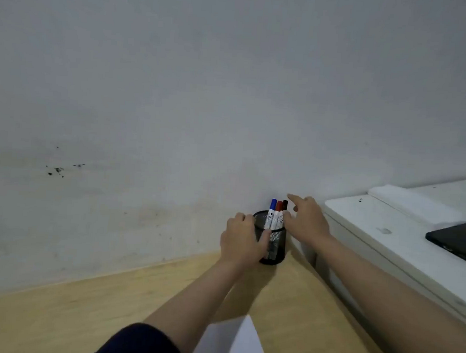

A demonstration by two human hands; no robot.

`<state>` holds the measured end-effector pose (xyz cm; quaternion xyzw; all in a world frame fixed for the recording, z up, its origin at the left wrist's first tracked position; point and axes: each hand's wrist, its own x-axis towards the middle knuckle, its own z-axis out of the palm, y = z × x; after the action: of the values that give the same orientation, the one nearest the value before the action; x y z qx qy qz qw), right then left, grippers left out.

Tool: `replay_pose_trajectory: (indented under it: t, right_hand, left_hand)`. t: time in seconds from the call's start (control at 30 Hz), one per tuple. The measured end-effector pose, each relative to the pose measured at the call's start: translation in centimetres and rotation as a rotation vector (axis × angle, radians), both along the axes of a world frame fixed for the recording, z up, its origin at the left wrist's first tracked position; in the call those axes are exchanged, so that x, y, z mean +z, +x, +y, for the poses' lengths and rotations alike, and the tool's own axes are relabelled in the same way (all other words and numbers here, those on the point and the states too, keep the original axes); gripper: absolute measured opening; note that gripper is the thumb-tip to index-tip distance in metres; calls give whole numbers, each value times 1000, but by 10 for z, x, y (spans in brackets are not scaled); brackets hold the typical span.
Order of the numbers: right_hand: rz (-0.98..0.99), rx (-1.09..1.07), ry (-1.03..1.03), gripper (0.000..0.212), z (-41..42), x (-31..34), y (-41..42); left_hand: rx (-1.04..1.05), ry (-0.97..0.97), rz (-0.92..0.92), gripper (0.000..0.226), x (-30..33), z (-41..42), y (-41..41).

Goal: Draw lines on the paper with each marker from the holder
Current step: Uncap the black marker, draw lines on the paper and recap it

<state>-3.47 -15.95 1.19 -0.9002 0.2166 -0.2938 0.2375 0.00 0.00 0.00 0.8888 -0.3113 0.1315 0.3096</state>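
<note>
My left hand (243, 241) grips the black mesh holder (273, 240) at the table's far edge while my right hand (307, 221), fingers spread, reaches its three markers (276, 215).

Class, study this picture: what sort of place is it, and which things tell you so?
Probably a home or office desk corner: a mesh holder of markers, paper on a wooden table, a phone nearby.

Bare forearms, a dark navy sleeve (139, 344) on the left upper arm.
</note>
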Motion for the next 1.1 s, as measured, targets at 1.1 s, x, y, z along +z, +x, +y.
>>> replay_pose_trajectory:
  t: [1.1]
  right_hand:
    - [-666, 447, 132, 14, 157, 67, -179]
  left_hand:
    - [-305, -879, 644, 8, 118, 124, -142]
